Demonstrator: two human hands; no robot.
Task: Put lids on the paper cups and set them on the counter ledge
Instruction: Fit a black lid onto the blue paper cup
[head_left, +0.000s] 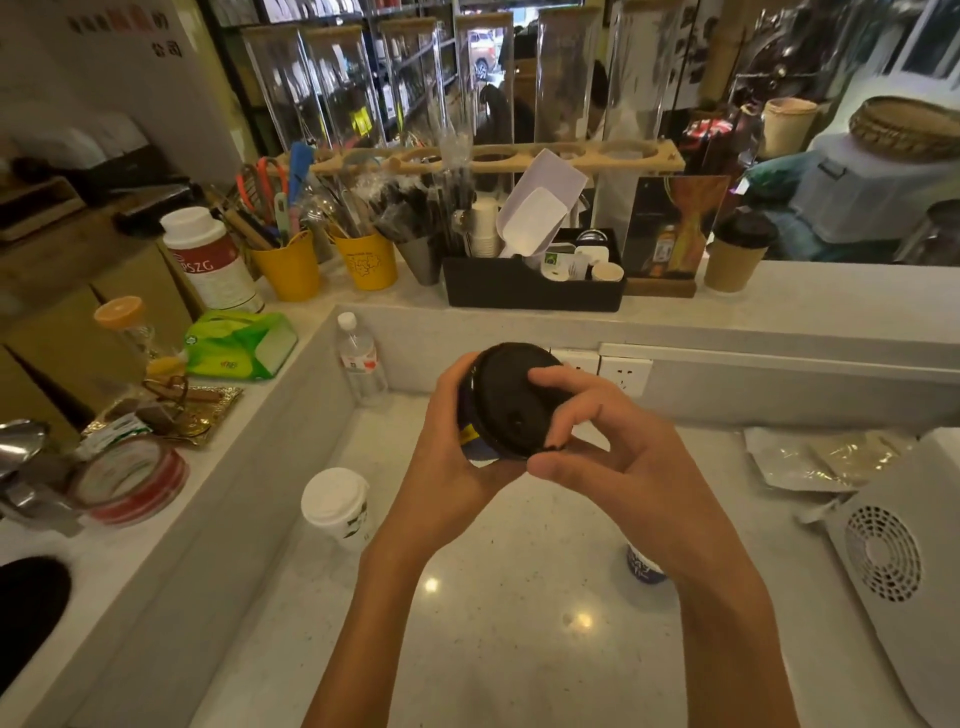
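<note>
Cup (470, 434), dark blue w/ black lid (511, 400) on top, is up in the air between both our hands, above the lower counter (493, 613). It's tilted so the lid faces us. Our left hand (452, 457) wraps round the cup body from the left, fingers closed on it. Our right hand (597, 441) sits on the lid: fingertips (543, 375) pressing the lid's top edge, thumb at its lower rim, so that hand is clamped on the lid.

Below-left of the left hand, a white cup (337, 506) w/ white lid stands on the counter. Under the right wrist, another blue cup (643, 566) is partly hidden by the arm; can't tell if it has a lid. Up and right of the right hand, well apart, a brown cup (735, 257) w/ black lid stands on the ledge (831, 296). Just beyond the left hand, a water bottle (358, 358) stands in the counter corner.
</note>
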